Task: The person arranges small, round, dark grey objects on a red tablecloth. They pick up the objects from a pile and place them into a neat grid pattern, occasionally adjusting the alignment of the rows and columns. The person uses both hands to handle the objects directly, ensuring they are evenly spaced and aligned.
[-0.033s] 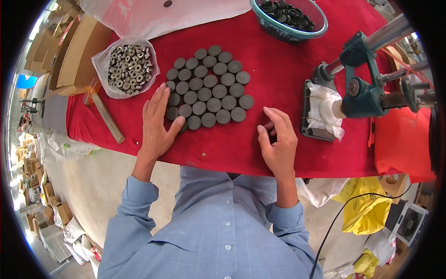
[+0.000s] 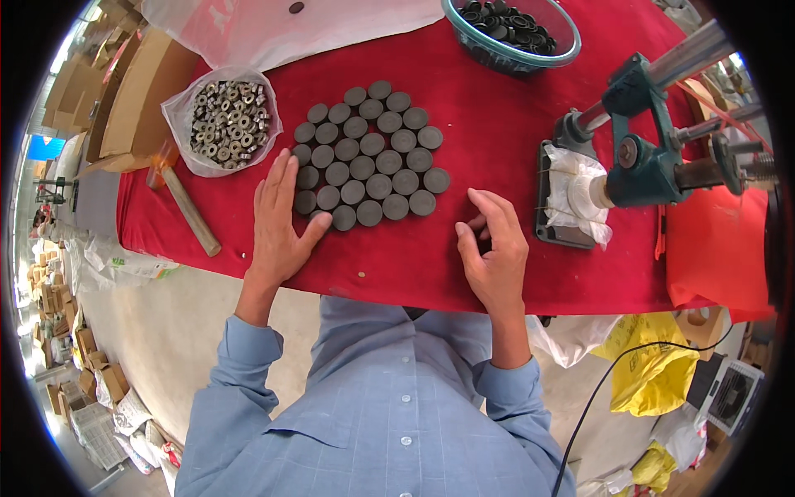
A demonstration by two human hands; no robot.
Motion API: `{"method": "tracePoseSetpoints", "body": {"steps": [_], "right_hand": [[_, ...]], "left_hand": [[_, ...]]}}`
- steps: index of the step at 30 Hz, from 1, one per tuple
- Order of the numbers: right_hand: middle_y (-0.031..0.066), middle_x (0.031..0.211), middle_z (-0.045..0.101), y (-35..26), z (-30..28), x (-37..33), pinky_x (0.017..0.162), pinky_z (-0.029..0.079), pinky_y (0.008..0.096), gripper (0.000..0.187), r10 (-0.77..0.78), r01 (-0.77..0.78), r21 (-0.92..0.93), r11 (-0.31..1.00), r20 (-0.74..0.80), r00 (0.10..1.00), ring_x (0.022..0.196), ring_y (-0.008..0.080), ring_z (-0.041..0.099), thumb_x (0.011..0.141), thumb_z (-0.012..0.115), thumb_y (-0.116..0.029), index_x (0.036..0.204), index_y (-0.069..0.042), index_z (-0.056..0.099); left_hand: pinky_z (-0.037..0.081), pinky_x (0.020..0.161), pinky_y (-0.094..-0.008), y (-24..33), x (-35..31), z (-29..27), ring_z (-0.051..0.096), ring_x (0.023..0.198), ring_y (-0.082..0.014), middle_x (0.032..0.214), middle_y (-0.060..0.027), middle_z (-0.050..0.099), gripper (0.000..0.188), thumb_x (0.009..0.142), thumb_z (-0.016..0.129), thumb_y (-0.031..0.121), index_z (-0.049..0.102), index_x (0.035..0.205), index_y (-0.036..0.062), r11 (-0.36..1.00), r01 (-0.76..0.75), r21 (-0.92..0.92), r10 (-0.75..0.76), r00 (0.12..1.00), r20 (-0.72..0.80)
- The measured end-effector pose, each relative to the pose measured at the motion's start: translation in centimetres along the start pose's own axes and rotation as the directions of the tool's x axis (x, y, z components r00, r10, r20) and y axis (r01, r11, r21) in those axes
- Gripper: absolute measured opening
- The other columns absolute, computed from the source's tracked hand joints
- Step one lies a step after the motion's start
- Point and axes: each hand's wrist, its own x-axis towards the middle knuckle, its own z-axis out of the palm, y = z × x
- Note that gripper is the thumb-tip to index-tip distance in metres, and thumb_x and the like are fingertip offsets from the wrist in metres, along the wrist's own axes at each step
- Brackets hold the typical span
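Observation:
Round dark grey caps (image 2: 362, 167) stand close together in a cluster on the red cloth (image 2: 489, 108). Along the cluster's left edge lies my left hand (image 2: 279, 219), fingers stretched out and thumb spread, touching or nearly touching the outermost caps. My right hand (image 2: 497, 248) rests on the cloth to the right of the cluster, apart from it. Its thumb and forefinger are spread and the other fingers curl inward, with nothing visible in them. Farther right stands a green hand press (image 2: 642, 157), its base plate partly wrapped in white plastic.
A plastic-lined container of metal bearings (image 2: 230, 124) sits left of the caps, near a wooden-handled hammer (image 2: 192, 211) and a cardboard box (image 2: 149, 99). At the back, a teal bowl (image 2: 513, 60) holds black parts beside a white plastic sheet (image 2: 290, 33). Red material (image 2: 716, 257) lies right of the press.

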Motion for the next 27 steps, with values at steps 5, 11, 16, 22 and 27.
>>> {"method": "tracePoseSetpoints", "body": {"steps": [5, 11, 16, 22, 27], "right_hand": [[0.0168, 0.139, 0.067, -0.3, 0.2, 0.1, 0.079, 0.061, 0.0368, 0.060, -0.002, 0.006, -0.085, 0.996, 0.042, 0.999, 0.091, 0.0244, 0.072, 0.086, 0.086, 0.000, 0.142, 0.000, 0.065], [0.0200, 0.146, 0.061, -1.5, 2.0, 2.0, 0.088, 0.064, 0.0413, 0.071, -0.033, 0.049, -0.097, 0.994, 0.162, 0.986, 0.104, 0.0334, 0.073, 0.084, 0.092, -0.007, 0.146, 0.003, 0.058], [0.0213, 0.149, 0.059, -0.7, 3.5, 3.2, 0.093, 0.064, 0.0417, 0.071, -0.086, 0.111, -0.126, 0.986, 0.192, 0.978, 0.112, 0.0356, 0.073, 0.084, 0.092, -0.006, 0.146, 0.003, 0.058], [0.0202, 0.150, 0.059, -0.5, 3.6, 2.3, 0.091, 0.064, 0.0415, 0.073, -0.108, 0.123, -0.091, 0.988, 0.149, 0.983, 0.109, 0.0324, 0.073, 0.082, 0.094, -0.007, 0.146, 0.002, 0.060], [0.0192, 0.149, 0.060, -0.4, 3.7, 2.4, 0.089, 0.064, 0.0402, 0.073, -0.122, 0.134, -0.087, 0.987, 0.128, 0.984, 0.102, 0.0290, 0.073, 0.082, 0.094, -0.006, 0.147, 0.001, 0.061]], "left_hand": [[0.019, 0.135, -0.0598, 1.9, -1.0, 0.4, 0.024, 0.166, -0.0470, 0.182, -0.0293, 0.016, 0.122, 0.089, 0.083, 0.057, 0.019, 0.175, -0.0015, 0.997, 0.027, 0.071, -0.033, 0.995, 0.093], [0.017, 0.134, -0.0628, 2.1, -0.6, 1.5, 0.020, 0.167, -0.0482, 0.182, -0.0307, 0.012, 0.130, 0.085, 0.087, 0.061, 0.016, 0.176, 0.0001, 0.996, 0.076, 0.047, -0.079, 0.995, 0.061], [0.021, 0.133, -0.0645, 2.1, 0.2, 1.9, 0.021, 0.166, -0.0501, 0.181, -0.0325, 0.012, 0.139, 0.079, 0.088, 0.068, 0.015, 0.176, 0.0005, 0.993, 0.104, 0.050, -0.108, 0.991, 0.079], [0.020, 0.134, -0.0624, 1.9, -0.1, 1.5, 0.022, 0.166, -0.0493, 0.181, -0.0311, 0.015, 0.141, 0.076, 0.091, 0.067, 0.016, 0.175, -0.0001, 0.992, 0.117, 0.044, -0.119, 0.992, 0.049], [0.022, 0.134, -0.0585, 1.5, -0.9, 1.0, 0.026, 0.165, -0.0448, 0.180, -0.0241, 0.024, 0.136, 0.074, 0.096, 0.056, 0.022, 0.175, 0.0018, 0.992, 0.127, -0.001, -0.127, 0.992, 0.000]]}}
